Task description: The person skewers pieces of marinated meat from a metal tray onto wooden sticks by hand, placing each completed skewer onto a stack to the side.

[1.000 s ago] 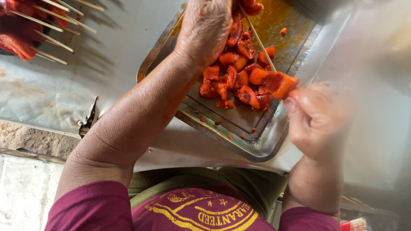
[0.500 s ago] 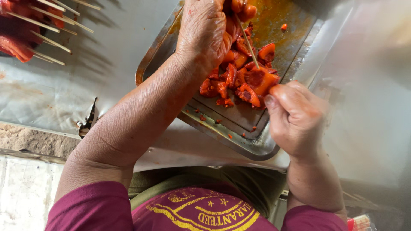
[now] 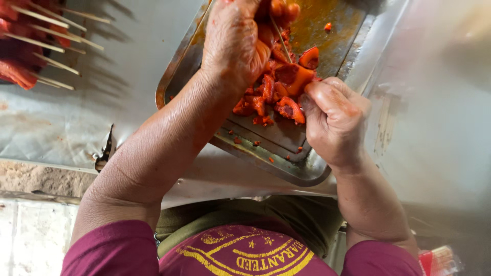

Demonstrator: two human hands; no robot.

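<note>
Your left hand (image 3: 232, 43) pinches a thin wooden skewer (image 3: 280, 36) over the shallow metal tray (image 3: 266, 153); your right hand (image 3: 332, 120) closes its grip on soft, slippery red marinated meat chunks (image 3: 279, 87) there. Take each by its thickest part.

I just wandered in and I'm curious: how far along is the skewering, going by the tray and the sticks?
Done: several loaded skewers lie at the upper left of the metal counter. In hand: the left hand holds a thin stick over the tray, while the right hand reaches into the red marinated pieces. Left: a small heap of pieces remains, and much of the tray shows only sauce.
</note>
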